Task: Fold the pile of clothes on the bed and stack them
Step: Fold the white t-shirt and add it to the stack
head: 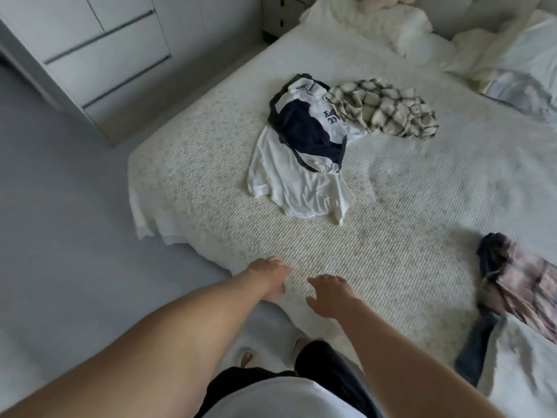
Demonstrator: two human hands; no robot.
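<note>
Where frame cuts pink plaid garment (524, 297), both hands blurred, empty

Both bare forearms extend forward and downward from the lower edge of the view, converging toward the centre. The left hand (269, 275) is held palm down, fingers loosely curled and pointing ahead, thumb tucked beneath. The right hand (328, 294) lies just beside it, palm down, fingers spread slightly, thumb angled toward the left hand. Neither hand grips anything (the two are close together but not touching). Both wrists are nearly straight.
</note>
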